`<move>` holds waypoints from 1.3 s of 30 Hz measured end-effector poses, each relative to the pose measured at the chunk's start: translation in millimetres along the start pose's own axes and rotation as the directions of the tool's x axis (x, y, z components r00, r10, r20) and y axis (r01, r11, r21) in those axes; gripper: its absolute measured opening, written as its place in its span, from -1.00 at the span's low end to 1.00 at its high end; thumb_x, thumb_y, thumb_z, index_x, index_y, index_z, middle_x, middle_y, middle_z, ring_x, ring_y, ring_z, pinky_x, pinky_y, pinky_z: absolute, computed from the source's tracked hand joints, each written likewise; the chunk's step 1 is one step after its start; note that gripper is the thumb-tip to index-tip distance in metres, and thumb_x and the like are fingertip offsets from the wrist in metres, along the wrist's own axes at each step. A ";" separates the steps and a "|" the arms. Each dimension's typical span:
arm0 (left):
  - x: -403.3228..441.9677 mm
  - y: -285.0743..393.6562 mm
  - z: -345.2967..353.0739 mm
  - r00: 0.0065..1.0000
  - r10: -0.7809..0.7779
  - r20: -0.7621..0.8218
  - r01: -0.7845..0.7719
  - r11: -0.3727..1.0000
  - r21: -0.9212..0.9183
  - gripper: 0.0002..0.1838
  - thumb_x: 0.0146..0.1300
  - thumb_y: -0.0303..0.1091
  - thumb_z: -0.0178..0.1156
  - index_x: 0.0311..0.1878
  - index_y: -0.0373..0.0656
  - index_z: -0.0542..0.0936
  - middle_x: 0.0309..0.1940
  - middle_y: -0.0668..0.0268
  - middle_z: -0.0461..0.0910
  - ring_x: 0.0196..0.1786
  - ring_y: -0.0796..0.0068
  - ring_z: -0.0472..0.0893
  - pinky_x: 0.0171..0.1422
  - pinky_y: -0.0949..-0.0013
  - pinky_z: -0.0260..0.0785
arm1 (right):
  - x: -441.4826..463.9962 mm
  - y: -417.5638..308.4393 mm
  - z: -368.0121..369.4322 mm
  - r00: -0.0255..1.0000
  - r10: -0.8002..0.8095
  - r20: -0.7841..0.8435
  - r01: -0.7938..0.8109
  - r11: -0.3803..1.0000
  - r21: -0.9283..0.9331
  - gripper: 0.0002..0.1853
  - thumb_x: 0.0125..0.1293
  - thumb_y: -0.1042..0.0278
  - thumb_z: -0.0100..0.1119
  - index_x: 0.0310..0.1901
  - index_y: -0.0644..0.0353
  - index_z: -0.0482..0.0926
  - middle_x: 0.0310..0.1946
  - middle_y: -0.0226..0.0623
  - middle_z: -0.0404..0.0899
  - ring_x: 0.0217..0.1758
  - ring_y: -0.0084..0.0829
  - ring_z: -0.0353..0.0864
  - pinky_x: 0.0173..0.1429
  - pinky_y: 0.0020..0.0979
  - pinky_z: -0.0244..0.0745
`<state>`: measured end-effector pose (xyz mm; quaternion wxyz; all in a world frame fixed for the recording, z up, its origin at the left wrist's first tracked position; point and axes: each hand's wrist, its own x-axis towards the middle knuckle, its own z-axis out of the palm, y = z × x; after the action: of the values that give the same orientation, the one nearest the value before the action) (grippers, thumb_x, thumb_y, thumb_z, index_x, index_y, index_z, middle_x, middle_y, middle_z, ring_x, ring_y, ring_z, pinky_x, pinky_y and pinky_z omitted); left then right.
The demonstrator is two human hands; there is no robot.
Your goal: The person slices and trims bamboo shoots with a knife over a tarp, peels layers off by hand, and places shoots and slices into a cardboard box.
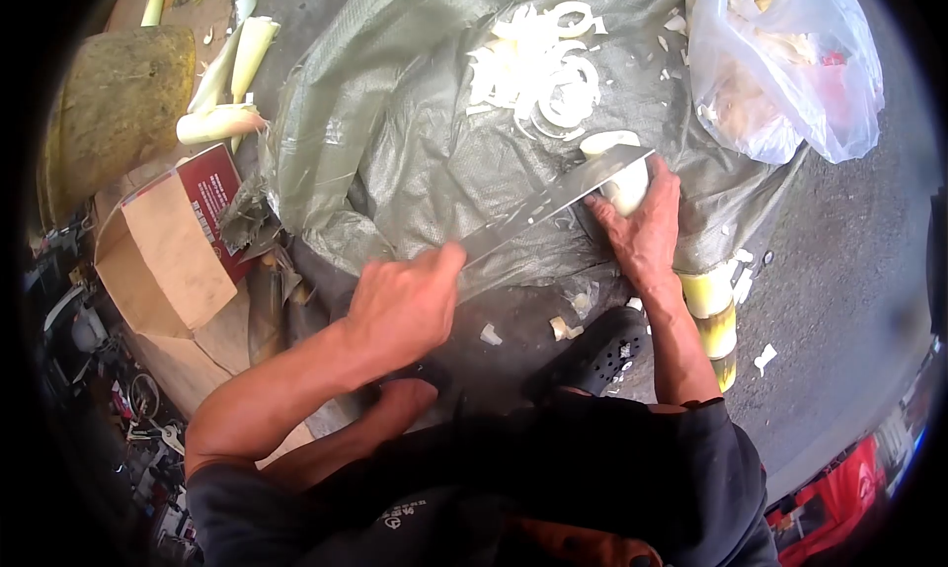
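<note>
My left hand (407, 292) is wrapped round the handle of a long broad-bladed knife (541, 207), the handle hidden in the fist. The blade slants up to the right, its tip end lying across a pale peeled bamboo shoot (624, 190). My right hand (647, 226) grips that shoot from the right, thumb on the near side. A pale cut end of it (608, 142) shows beyond the blade. Farther away, a heap of white ring-shaped slices (538, 68) lies on the grey-green woven sack (405, 162).
A translucent plastic bag (785, 73) with pale pieces stands at upper right. Yellow-green shoot sections (713, 315) lie beside my right forearm. On the left are leafy sheaths (237, 68), a yellowed board (123, 113) and an open cardboard box (173, 256). Scraps litter the ground near my black shoe (592, 355).
</note>
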<state>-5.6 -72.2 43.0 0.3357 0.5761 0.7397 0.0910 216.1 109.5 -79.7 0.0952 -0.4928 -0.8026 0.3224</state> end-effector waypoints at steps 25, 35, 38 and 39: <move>29.1 17.6 0.2 1.000 -0.015 -0.023 0.014 0.999 -0.046 -0.84 0.35 -0.43 0.15 -0.09 -0.25 0.44 -0.54 0.02 0.61 -0.51 -0.13 0.61 -0.40 -0.11 0.39 | 0.2 2.5 -5.2 0.998 -0.045 0.052 0.040 0.995 0.096 -0.16 0.14 0.14 0.53 0.39 0.24 0.31 0.08 0.00 0.44 0.15 0.04 0.50 0.22 -0.09 0.46; 25.8 19.6 12.3 0.999 -0.037 0.014 0.037 0.999 -0.028 -0.87 0.33 -0.47 0.15 -0.12 -0.26 0.45 -0.52 0.03 0.62 -0.52 -0.10 0.63 -0.46 -0.06 0.41 | -2.2 0.0 -1.6 0.997 -0.049 0.052 0.047 0.998 0.044 -0.17 0.18 0.16 0.47 0.41 0.24 0.28 0.04 -0.01 0.44 0.11 0.04 0.50 0.18 -0.08 0.46; 51.2 24.8 24.9 1.000 -0.006 -0.027 0.005 0.999 -0.031 -0.86 0.29 -0.48 0.15 -0.13 -0.28 0.44 -0.52 0.02 0.63 -0.51 -0.13 0.63 -0.45 -0.08 0.42 | -3.9 -0.7 -0.9 0.997 -0.063 0.046 0.061 0.997 0.055 -0.18 0.18 0.16 0.47 0.41 0.24 0.28 0.04 -0.01 0.44 0.11 0.05 0.50 0.17 -0.07 0.46; 61.0 24.5 31.0 0.999 0.013 -0.051 -0.015 0.999 -0.040 -0.85 0.27 -0.49 0.15 -0.14 -0.29 0.43 -0.52 0.01 0.63 -0.51 -0.14 0.63 -0.45 -0.10 0.42 | -3.6 -0.5 -1.0 0.997 -0.071 0.038 0.069 0.996 0.056 -0.18 0.18 0.17 0.47 0.41 0.24 0.28 0.04 -0.01 0.44 0.11 0.05 0.50 0.17 -0.07 0.46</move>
<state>25.7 -16.4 8.4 0.3277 0.5719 0.7419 0.1232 218.0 106.7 -78.0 0.1038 -0.4551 -0.8119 0.3506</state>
